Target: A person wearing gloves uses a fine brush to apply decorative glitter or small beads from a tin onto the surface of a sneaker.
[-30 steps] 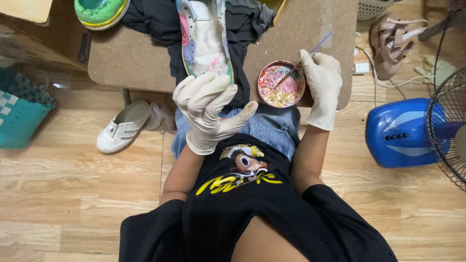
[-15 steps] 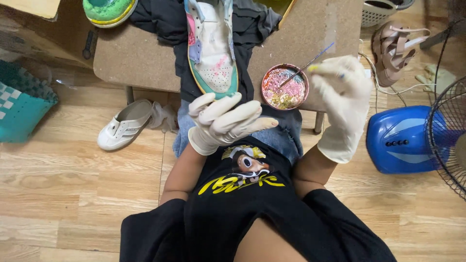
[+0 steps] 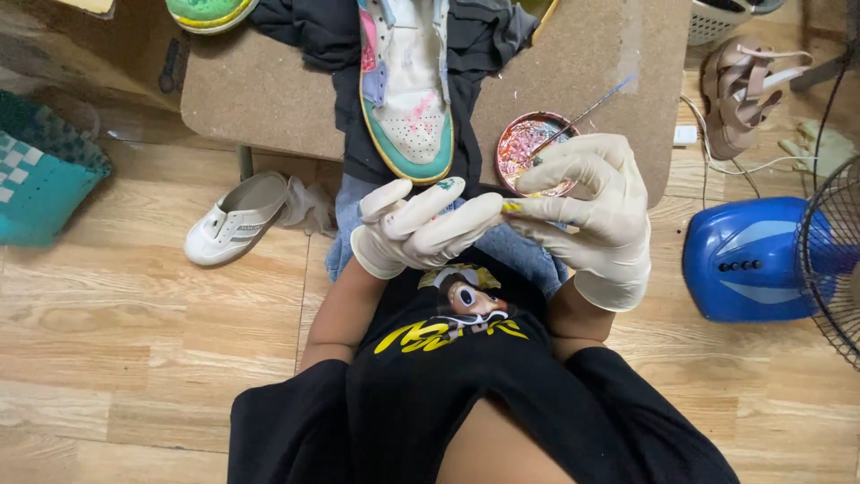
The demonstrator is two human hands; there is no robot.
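Both my hands wear cream rubber gloves and meet above my lap. My left hand (image 3: 421, 229) is stretched flat with its fingers extended, holding nothing; a green smear marks one fingertip. My right hand (image 3: 591, 202) pinches the tip of a left glove finger, where there is a yellow paint spot. Just beyond my right hand, a round dish of mixed paint (image 3: 530, 143) sits on the board with a thin paintbrush (image 3: 591, 109) leaning in it. A white sneaker with teal sole and pink marks (image 3: 408, 85) lies on dark cloth ahead of my left hand.
The brown board (image 3: 260, 90) serves as a low table. A white clog (image 3: 235, 220) and a teal basket (image 3: 40, 184) are on the wooden floor at left. A blue device (image 3: 748, 260), a fan (image 3: 833, 251) and a beige sandal (image 3: 743, 90) are at right.
My right hand left the brush in the dish and came down to my left hand. My left hand lowered and turned flat.
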